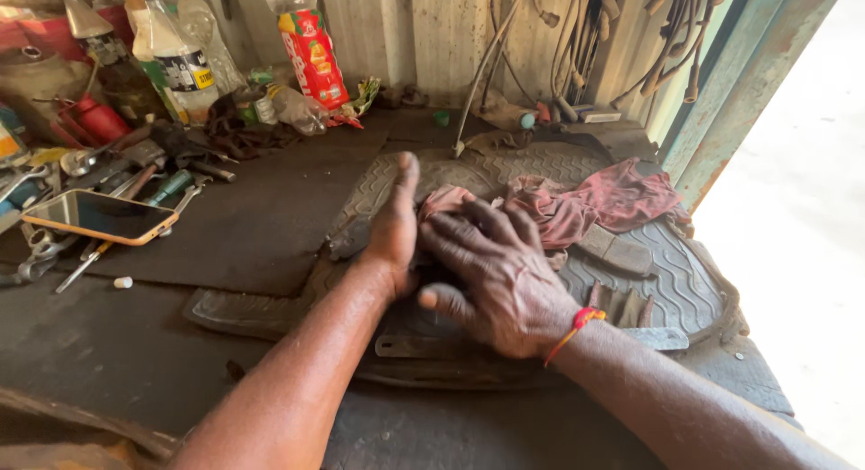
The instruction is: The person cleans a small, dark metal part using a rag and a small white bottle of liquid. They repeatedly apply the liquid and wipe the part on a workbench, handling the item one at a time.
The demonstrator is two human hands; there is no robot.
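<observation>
My left hand [395, 228] stands on its edge on a black ribbed rubber mat [685, 285], fingers straight and together, pointing away from me. Just to its right, my right hand [500, 276] lies palm down with fingers spread, a red thread around the wrist. Its fingertips rest on the near end of a crumpled red rag [613, 200] that stretches right across the mat. The two hands touch at the thumb side. Neither hand grips anything that I can see, and whatever is under the right palm is hidden.
A phone in an orange case [99, 216] lies at the left among wrenches and screwdrivers [167, 189]. Plastic bottles [185, 64] and a red juice pack [313, 55] stand at the back. A flat metal strip [423, 346] and grey blocks [617, 252] lie on the mat. Cables [577, 37] hang behind.
</observation>
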